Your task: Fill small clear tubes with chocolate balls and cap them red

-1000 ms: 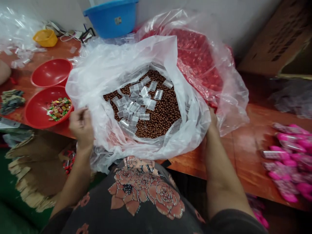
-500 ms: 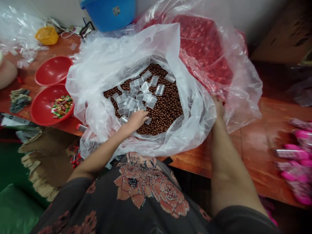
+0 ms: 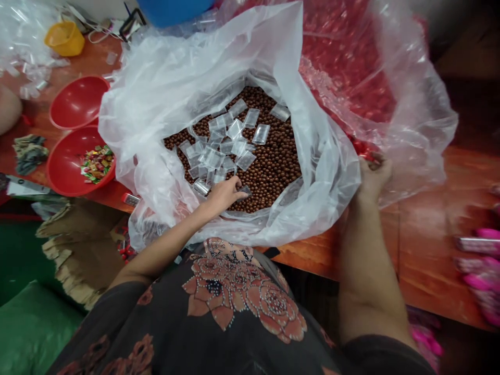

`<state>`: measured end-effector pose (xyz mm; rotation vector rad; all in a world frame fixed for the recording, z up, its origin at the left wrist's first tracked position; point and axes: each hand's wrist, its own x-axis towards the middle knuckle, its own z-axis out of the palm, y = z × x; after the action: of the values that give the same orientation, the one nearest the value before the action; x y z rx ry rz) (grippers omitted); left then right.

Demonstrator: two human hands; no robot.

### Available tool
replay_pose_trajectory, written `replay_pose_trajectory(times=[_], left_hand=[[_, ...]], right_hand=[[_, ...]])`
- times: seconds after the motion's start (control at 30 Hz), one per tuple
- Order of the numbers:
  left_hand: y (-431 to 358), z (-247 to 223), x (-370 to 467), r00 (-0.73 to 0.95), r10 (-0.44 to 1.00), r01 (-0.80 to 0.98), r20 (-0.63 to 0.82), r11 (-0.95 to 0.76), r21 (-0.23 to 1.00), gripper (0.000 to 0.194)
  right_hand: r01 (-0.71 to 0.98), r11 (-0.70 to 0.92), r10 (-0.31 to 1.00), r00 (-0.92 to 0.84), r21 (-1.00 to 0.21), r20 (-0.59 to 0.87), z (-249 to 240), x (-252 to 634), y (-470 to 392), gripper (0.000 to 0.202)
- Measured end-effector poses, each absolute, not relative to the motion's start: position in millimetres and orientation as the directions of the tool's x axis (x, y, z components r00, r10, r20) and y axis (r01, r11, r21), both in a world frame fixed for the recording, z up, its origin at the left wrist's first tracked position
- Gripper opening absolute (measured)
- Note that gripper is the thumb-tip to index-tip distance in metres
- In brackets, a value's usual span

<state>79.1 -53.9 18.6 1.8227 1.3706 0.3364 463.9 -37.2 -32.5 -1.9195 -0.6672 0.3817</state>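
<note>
My left hand (image 3: 223, 195) pinches a small clear plastic container (image 3: 245, 192) low over brown round balls (image 3: 269, 166). These fill a large white plastic bag (image 3: 152, 104), opened wide on the table. More clear containers (image 3: 214, 156) lie in a loose heap on the balls, just beyond my left fingers. Right of the white bag, my right hand (image 3: 375, 174) is closed at the lower mouth of a transparent bag (image 3: 424, 125) full of red pieces (image 3: 347, 67). Its fingers curl round a small red plastic piece (image 3: 365, 151), partly hidden and blurred.
At the left stand two red bowls (image 3: 80, 101), the nearer with wrapped sweets (image 3: 97, 163). A yellow tub (image 3: 65, 39), a crumpled cloth (image 3: 30, 154) and a blue basin (image 3: 175, 10) lie around. Pink-capped tubes (image 3: 482, 276) occupy the table's right side; torn cardboard (image 3: 78, 250) is below left.
My right hand has come out from behind the white bag's edge, its fingers now at the red pieces. My left hand has lifted the clear container slightly to the right. The view has shifted.
</note>
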Motion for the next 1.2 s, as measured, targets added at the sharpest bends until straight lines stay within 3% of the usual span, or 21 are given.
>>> replay_pose_trajectory(times=[0.13, 0.27, 0.37, 0.73, 0.93, 1.1, 1.2], left_hand=[[-49, 12, 91, 0.337, 0.903, 0.531, -0.264, 0.049, 0.846, 0.026], [-46, 5, 101, 0.317, 0.892, 0.397, -0.323, 0.184, 0.899, 0.028], [-47, -1, 104, 0.328, 0.887, 0.309, -0.326, 0.225, 0.924, 0.029], [-47, -10, 108, 0.4, 0.83, 0.052, -0.39, 0.404, 0.913, 0.035], [-51, -3, 106, 0.409, 0.808, -0.017, -0.425, 0.472, 0.882, 0.037], [-54, -3, 103, 0.444, 0.765, -0.08, -0.466, 0.552, 0.83, 0.037], [-58, -1, 99, 0.446, 0.749, -0.118, -0.489, 0.591, 0.798, 0.034]], right_hand=[[0.075, -0.089, 0.619, 0.785, -0.993, 0.004, -29, 448, -64, 0.033], [-0.219, 0.122, 0.639, 0.763, -0.968, -0.092, -26, 427, -96, 0.025], [-0.267, 0.192, 0.63, 0.771, -0.944, -0.089, -23, 416, -116, 0.023], [-0.175, 0.395, 0.521, 0.851, -0.902, 0.063, 19, 395, -155, 0.028], [-0.31, 0.393, 0.66, 0.751, -0.866, 0.03, 48, 370, -163, 0.05], [-0.294, 0.307, 0.768, 0.638, -0.905, 0.053, 51, 347, -163, 0.029], [-0.306, 0.215, 0.844, 0.536, -0.928, 0.019, 47, 335, -162, 0.028]])
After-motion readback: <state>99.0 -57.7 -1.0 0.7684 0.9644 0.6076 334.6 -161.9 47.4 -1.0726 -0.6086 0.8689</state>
